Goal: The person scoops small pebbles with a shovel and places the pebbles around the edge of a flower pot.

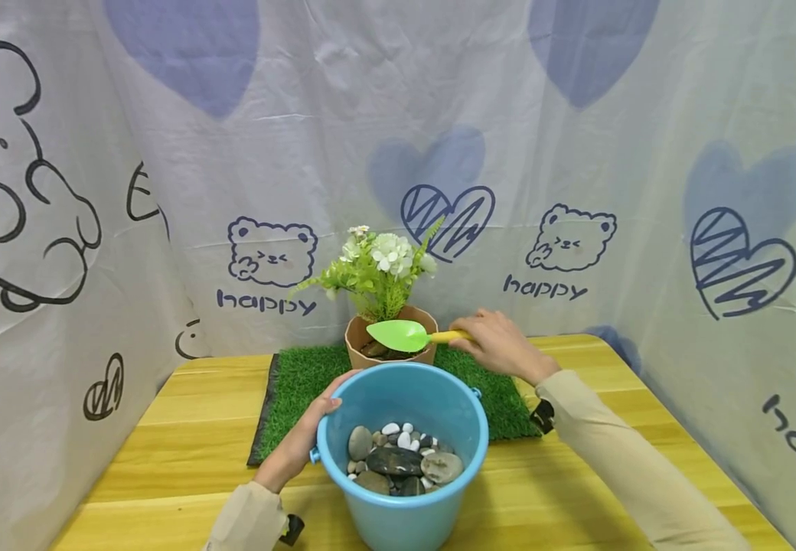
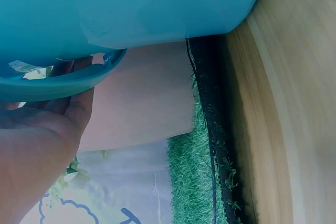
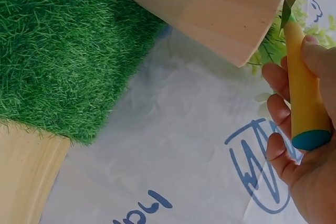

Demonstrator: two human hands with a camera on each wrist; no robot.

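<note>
A blue bucket (image 1: 405,528) with grey, black and white stones (image 1: 398,461) inside stands at the table's front. My left hand (image 1: 305,436) holds its left rim; in the left wrist view the fingers of my left hand (image 2: 47,129) curl at the rim (image 2: 58,87). My right hand (image 1: 504,344) grips the yellow handle (image 3: 304,87) of a small trowel, whose green blade (image 1: 401,335) is over the front of a brown pot (image 1: 425,315). White flowers with green leaves (image 1: 387,268) stand in the pot. The right wrist view shows my right hand (image 3: 315,145) around the handle.
The pot stands on a green grass mat (image 1: 301,383) with a dark left edge, behind the bucket. Under it is a yellow wooden table (image 1: 191,436). White cloth (image 1: 343,99) printed with hearts and bears hangs behind and at both sides.
</note>
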